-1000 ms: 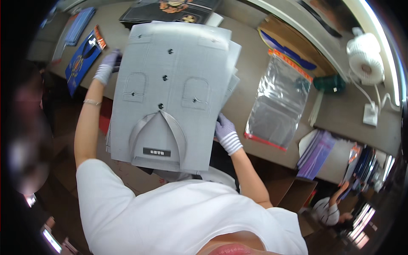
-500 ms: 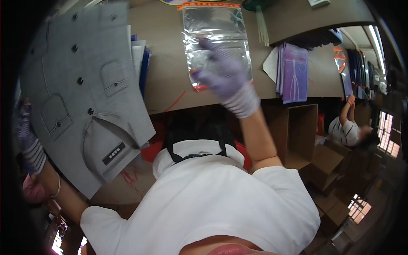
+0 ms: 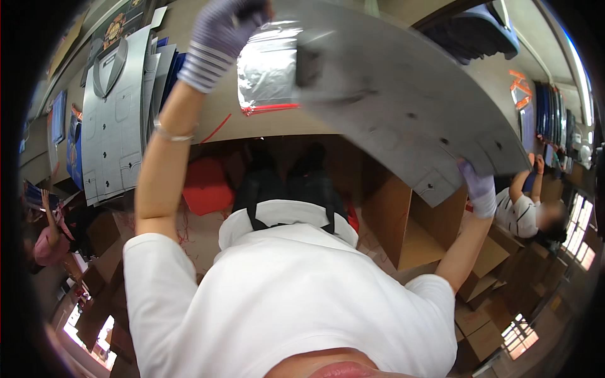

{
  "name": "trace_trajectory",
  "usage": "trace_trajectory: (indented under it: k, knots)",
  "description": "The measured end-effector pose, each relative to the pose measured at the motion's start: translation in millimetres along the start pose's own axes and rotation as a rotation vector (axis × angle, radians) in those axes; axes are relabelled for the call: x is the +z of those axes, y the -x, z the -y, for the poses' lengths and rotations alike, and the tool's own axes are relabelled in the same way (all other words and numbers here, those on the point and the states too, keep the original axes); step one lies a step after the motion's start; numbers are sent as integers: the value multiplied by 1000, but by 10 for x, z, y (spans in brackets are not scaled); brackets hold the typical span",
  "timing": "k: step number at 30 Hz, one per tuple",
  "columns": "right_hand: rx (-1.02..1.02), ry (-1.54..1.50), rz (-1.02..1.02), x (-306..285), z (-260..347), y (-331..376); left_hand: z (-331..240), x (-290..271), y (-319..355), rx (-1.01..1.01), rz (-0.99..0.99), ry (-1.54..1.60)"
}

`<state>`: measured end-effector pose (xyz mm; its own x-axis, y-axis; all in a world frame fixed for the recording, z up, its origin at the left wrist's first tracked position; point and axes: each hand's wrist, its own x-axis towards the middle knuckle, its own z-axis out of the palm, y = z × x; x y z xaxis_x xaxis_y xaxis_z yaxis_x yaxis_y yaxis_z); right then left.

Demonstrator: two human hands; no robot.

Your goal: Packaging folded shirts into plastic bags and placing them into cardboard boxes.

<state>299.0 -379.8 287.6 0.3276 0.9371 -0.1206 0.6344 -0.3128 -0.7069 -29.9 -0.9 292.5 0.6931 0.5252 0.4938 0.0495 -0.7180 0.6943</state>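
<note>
A flat grey sheet with a buttoned, pocketed shirt pattern (image 3: 391, 94) slants across the right half of the bench, blurred by motion. My right hand (image 3: 480, 189), in a purple striped glove, is closed on its right end. My left hand (image 3: 230, 38), gloved alike, is raised at the far edge of the view with curled fingers, over the far end of a clear plastic bag (image 3: 268, 72). What its fingers hold, if anything, I cannot make out. The bag lies flat, its right part covered by the sheet. Similar grey shirt sheets (image 3: 113, 145) stand in a stack at the left.
An open cardboard box (image 3: 435, 242) stands below the bench's right edge. A red stool (image 3: 208, 186) is under the bench (image 3: 220, 120). Dark blue packs (image 3: 547, 116) stand in a row at the far right. A co-worker (image 3: 520, 201) sits at the right, another person (image 3: 50, 242) at the left.
The grey sheet has passed from the left side to the right, and my right hand now grips it. My left hand has moved up and right, over the bag. The purple sheets are now hidden.
</note>
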Motion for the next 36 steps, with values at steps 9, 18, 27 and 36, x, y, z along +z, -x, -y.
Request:
trace_trajectory:
  k: [9,18,27,36]
  knots:
    - [626,-358,-629,1068,-872,1579,1983,1661,1550,-91,636,-370]
    - [136,296,-455,2376,84,1152,1994,1809,1122,-985,400,412]
    - [354,-1,-556,2490,157,1130,1646,603,513,-475,-115,279]
    - [706,-894,-325,1896,403,1646,1510,928,916,-474,146,87]
